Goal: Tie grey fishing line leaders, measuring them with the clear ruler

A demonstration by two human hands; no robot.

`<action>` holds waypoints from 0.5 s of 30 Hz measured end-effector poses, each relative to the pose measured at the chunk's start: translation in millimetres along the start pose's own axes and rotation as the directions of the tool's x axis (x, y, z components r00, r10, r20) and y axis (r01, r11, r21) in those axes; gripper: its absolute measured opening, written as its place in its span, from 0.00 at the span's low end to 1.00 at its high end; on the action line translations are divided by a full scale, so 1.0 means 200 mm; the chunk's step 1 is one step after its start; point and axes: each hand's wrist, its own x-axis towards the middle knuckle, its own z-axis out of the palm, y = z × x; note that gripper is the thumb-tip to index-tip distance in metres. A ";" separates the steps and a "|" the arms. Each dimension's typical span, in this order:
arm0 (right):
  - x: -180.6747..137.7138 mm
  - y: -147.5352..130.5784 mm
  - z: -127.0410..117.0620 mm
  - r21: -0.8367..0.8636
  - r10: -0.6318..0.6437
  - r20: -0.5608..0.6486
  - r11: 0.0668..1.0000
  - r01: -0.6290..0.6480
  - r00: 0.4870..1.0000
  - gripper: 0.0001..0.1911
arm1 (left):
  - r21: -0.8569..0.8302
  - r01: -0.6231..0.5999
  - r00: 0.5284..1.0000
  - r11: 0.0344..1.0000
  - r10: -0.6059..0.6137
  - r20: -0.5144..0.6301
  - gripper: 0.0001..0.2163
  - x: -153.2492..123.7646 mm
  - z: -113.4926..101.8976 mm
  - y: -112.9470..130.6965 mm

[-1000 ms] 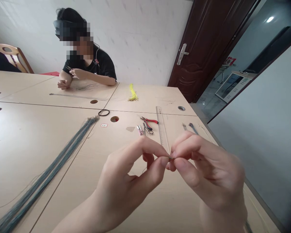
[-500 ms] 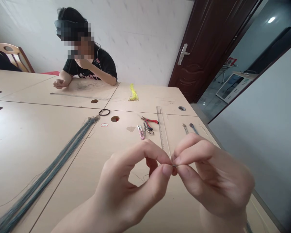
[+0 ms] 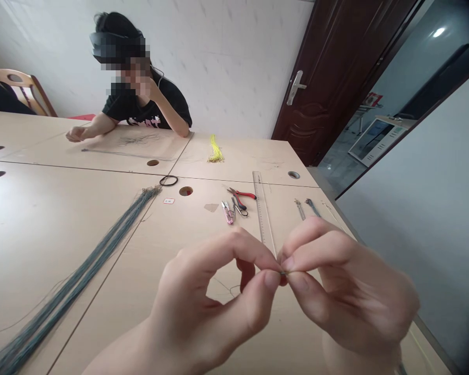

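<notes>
Thumb and forefinger of my left hand [image 3: 219, 291] are pinched at their tips on a thin dark thread [image 3: 283, 273]. My right hand [image 3: 347, 281] pinches the same thread just to the right, and the fingertips of both hands nearly meet. Only a tiny bit of the thread shows between them; whether it has a knot there is too small to tell. A fine loop of thread [image 3: 233, 289] hangs behind my left fingers. Beyond the hands, a clear ruler [image 3: 259, 200] lies on the table [image 3: 203, 239] beside a pale cord [image 3: 269, 219].
Red-handled pliers [image 3: 244, 195], small scissors [image 3: 240, 209] and pink thread snips [image 3: 227, 213] lie ahead. A long blue-grey thread bundle [image 3: 101, 250] stretches along the left. Farther off are a black ring [image 3: 168, 180], a yellow thread bundle [image 3: 214, 149] and a seated person [image 3: 152, 104].
My pinched fingertips have shifted slightly right and down, still on the thread. Across the table, the person's one hand has moved left along the tabletop and the other has risen toward the head.
</notes>
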 end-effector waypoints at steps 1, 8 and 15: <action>0.00 0.00 0.00 0.003 -0.004 0.000 1.000 0.004 1.000 0.07 | -0.001 0.001 1.000 1.000 -0.001 -0.006 0.06 0.00 0.00 0.00; 0.02 -0.02 -0.04 -0.022 0.009 0.076 1.000 -0.007 0.997 0.08 | -0.017 -0.016 1.000 1.000 0.016 0.006 0.06 0.01 0.00 -0.01; 0.03 -0.02 -0.04 -0.051 -0.009 0.087 0.999 0.014 0.996 0.10 | -0.018 -0.001 1.000 1.000 0.001 -0.025 0.07 0.00 0.01 0.00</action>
